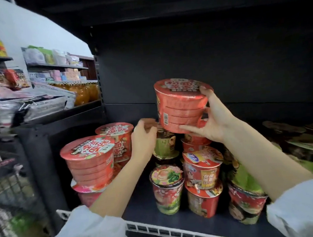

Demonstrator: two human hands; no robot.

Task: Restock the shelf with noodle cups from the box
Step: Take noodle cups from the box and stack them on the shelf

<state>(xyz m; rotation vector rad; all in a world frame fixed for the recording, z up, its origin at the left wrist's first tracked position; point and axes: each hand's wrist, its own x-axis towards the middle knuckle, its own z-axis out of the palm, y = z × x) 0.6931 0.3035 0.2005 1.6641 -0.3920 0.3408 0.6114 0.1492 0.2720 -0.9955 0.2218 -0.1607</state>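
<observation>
White sleeves (89,232) are framing the bottom of the view, and beyond them the dark metal shelf (158,205) is carrying noodle cups in stacks. The right hand (214,120) is holding a wide red noodle bowl (180,105) in the air above the middle stacks, fingers (204,90) curling over its lid rim and thumb under its base, while the left hand (144,137) is hovering with loosely curled fingers at a green-banded cup (165,145), though whether it is gripping is unclear. At the left, two red bowls (89,158) are sitting stacked, and a small floral cup (167,189) is standing in front.
</observation>
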